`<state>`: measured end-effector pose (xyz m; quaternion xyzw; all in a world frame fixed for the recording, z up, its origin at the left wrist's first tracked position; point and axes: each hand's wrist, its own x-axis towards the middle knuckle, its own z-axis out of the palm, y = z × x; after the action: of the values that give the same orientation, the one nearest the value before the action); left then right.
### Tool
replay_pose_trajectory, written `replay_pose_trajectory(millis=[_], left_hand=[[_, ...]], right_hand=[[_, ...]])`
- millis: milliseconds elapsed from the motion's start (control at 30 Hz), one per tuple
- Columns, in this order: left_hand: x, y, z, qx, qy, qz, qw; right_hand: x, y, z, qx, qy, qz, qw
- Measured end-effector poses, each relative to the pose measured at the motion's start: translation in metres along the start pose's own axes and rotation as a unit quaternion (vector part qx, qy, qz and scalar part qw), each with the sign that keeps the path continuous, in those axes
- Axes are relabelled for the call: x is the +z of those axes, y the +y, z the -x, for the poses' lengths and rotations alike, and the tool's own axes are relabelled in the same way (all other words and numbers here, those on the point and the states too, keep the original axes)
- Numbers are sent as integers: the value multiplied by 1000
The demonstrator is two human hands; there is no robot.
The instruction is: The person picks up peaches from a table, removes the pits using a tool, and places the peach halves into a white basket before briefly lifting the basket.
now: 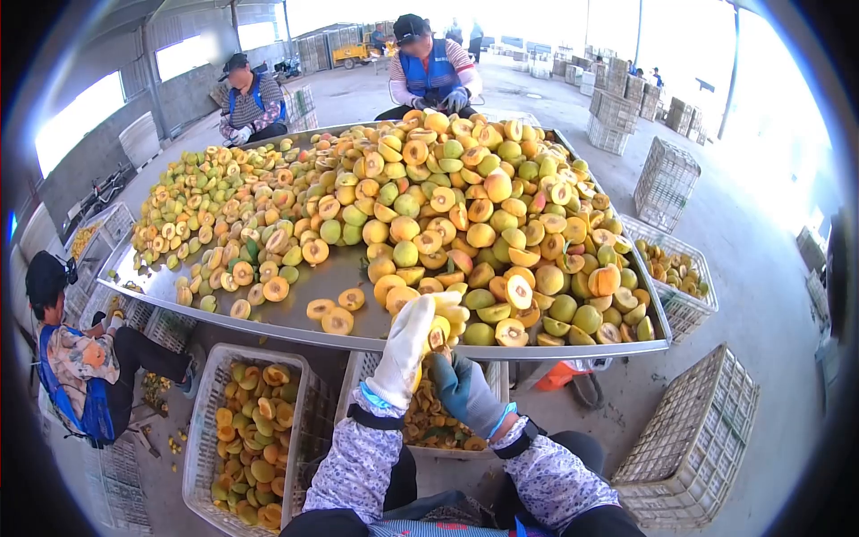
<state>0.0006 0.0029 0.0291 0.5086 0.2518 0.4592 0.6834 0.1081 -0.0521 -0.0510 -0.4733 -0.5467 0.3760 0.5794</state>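
Observation:
My left hand (407, 349), in a white glove, is closed around a cut peach (438, 336) with orange flesh, just off the table's near edge. My right hand (470, 394), in a blue-grey glove, is closed right beside that fruit. Its fingers curl around something small, mostly hidden, that I cannot make out. Beyond both hands, a big heap of halved peaches (412, 201), yellow-green outside, many with the stone showing, covers much of the metal table (309, 291). Below my hands sits a crate (347, 394) holding fruit pieces.
A white crate (202, 430) full of peach halves stands at my left; another filled crate (684, 309) is by the table's right side. An upturned-looking crate (689, 438) lies at lower right. Two people sit across the table, and another person (85, 376) sits at left.

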Motion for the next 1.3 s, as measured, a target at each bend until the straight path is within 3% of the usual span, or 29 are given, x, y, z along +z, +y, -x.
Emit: replay_pose_trajectory(millis=[67,133,233,367,467,500,733,833,900,933,1033,1200,1300], left_hand=[[8,-1,-1,84,13,26,996],[12,-13,-2,128,47,46,990],[8,-19,-4,94,39,51,993],[6,-21,-6,73,48,22,996],[7,-15,-5,52,60,37,996],[10,-13,-3,55,63,41,996],[10,-23,-13,43,91,112,989],[2,-29,-13,93,70,97,988],[1,-31,-10,116,72,85,987],[-1,-32,-14,66,81,131,986],[0,-32,-16,72,104,119,985],[1,-29,-8,171,72,50,981],[10,-32,-8,202,117,15,972]], right_hand=[[7,-19,4,120,9,-142,983],[3,-43,4,214,-24,-162,963],[1,-42,4,283,-48,-209,935],[-7,-47,6,266,-65,-127,953],[-3,-16,2,15,-9,42,999],[-9,-14,3,47,-16,56,997],[2,-7,-4,18,16,40,999],[6,-19,-4,37,27,14,999],[8,-16,-3,21,45,67,997],[9,-15,-3,-2,59,76,995],[10,-14,-6,9,63,68,996],[7,-12,-6,15,37,165,986],[6,-8,-7,-2,44,183,982]])
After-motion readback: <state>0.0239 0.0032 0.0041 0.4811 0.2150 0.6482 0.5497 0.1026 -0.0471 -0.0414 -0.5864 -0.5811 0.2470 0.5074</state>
